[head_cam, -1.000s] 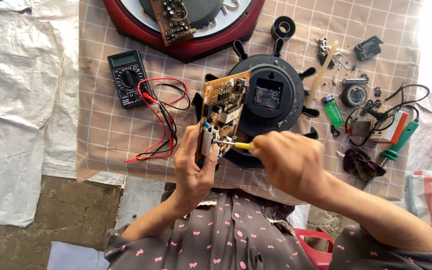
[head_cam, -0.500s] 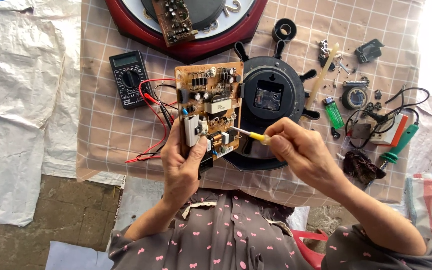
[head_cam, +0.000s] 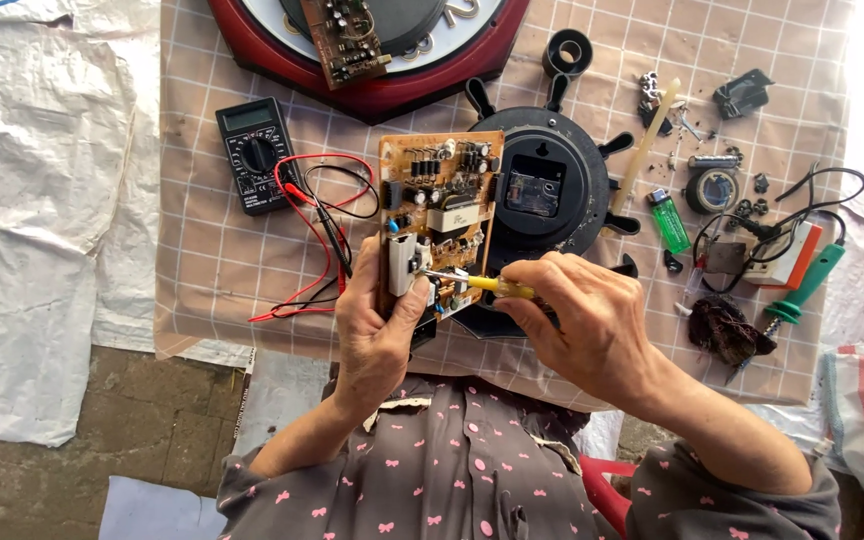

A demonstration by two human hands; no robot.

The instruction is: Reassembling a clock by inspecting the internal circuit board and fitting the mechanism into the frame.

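My left hand grips the lower end of a brown circuit board and holds it upright, its side with capacitors and a transformer facing me. In my right hand is a small yellow-handled screwdriver. Its metal tip touches the board's lower part, close to my left thumb. Behind the board lies a round black clock housing with knobs around its rim.
On the checked cloth lie a black multimeter with red and black leads, a red-framed clock carrying another board, a green lighter, a green-handled soldering iron, a tape roll and several small parts.
My left hand has lifted and turned the board, which now stands taller with its component side facing me. My right hand followed and keeps the screwdriver tip on the board's lower part.
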